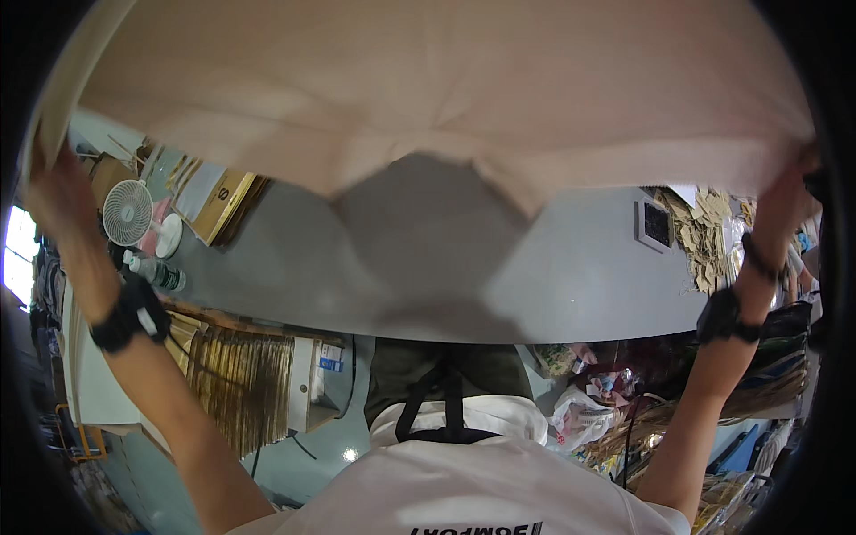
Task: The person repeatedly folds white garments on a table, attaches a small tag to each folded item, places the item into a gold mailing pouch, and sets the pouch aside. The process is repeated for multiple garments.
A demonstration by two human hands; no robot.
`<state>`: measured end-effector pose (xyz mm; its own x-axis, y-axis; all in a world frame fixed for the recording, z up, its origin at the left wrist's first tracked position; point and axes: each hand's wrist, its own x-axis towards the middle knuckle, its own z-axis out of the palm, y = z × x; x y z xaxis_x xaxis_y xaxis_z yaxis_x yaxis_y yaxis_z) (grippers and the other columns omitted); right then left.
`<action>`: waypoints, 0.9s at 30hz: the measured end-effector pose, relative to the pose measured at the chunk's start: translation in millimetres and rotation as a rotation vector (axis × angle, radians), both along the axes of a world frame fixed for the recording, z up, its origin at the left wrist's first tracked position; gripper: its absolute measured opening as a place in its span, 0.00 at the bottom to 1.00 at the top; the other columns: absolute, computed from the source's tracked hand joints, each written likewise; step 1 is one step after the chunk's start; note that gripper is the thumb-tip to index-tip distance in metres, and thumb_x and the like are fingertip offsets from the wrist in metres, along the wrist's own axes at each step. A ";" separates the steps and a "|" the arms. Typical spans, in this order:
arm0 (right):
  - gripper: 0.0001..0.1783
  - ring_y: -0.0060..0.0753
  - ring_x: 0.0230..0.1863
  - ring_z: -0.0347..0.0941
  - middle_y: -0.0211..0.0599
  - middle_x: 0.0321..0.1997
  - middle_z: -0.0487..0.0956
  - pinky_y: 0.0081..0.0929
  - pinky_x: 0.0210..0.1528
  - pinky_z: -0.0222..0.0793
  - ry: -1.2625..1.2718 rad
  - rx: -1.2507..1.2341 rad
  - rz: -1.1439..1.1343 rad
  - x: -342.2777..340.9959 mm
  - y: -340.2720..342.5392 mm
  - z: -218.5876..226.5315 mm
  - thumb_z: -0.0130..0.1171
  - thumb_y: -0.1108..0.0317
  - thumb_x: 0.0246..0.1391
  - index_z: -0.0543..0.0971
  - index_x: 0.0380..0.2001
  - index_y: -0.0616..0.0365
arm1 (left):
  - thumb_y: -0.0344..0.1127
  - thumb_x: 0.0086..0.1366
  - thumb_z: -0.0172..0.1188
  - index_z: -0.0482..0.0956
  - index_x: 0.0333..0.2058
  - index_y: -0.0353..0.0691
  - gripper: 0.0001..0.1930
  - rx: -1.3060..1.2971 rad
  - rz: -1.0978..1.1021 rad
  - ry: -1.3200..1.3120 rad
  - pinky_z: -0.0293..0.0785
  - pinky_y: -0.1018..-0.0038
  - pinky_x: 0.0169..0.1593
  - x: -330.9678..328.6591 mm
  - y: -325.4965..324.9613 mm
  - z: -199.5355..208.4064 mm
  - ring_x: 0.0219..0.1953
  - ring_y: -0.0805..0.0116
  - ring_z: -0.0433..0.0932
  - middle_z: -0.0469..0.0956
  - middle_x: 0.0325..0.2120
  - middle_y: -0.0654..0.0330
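A wide pinkish-beige cloth point(446, 80) is stretched between my raised hands, across the top of the head view. It has soft creases in the middle and a ragged notch in its lower edge. At the far left my left hand point(61, 183) is closed on one side of it. My right hand point(796, 183) grips the other side at the far right. The fingers of both hands are partly hidden by the cloth and the dark rim of the picture. Beneath the cloth lies the grey tabletop point(428, 259), with a shadow on it.
On the table's left are a white fan point(127, 212), a clear bottle point(159, 273) and a stack of brown card sheets point(212, 203). At right lie a small dark-filled tray point(654, 225) and brown paper scraps point(704, 239). Below are hanging brown sheets point(239, 383) and a white plastic bag point(580, 419).
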<state>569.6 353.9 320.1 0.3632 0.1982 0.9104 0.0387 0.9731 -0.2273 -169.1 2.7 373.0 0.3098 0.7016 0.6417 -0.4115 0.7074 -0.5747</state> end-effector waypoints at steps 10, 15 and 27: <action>0.19 0.23 0.30 0.67 0.31 0.30 0.75 0.22 0.34 0.60 -0.650 -0.817 0.110 51.5 -181.4 -192.3 0.62 0.55 0.72 0.76 0.35 0.61 | 0.31 0.63 0.55 0.80 0.29 0.34 0.07 0.295 -1.263 -2.415 0.71 0.75 0.44 110.8 -89.6 -209.6 0.35 0.70 0.78 0.80 0.31 0.60; 0.14 0.35 0.29 0.78 0.41 0.31 0.84 0.30 0.35 0.73 -1.220 -1.130 0.296 35.5 -186.0 -225.9 0.68 0.60 0.66 0.86 0.37 0.61 | 0.28 0.63 0.66 0.87 0.47 0.35 0.13 -0.213 -0.567 -2.899 0.76 0.71 0.49 132.4 -76.8 -268.8 0.43 0.66 0.82 0.85 0.37 0.57; 0.27 0.33 0.43 0.86 0.46 0.46 0.89 0.29 0.46 0.78 -0.981 -1.261 -0.177 -75.3 137.7 -313.8 0.67 0.53 0.63 0.84 0.57 0.63 | 0.47 0.75 0.63 0.83 0.60 0.39 0.23 0.545 -0.926 -2.697 0.74 0.78 0.51 14.3 166.7 -354.9 0.47 0.72 0.81 0.86 0.47 0.62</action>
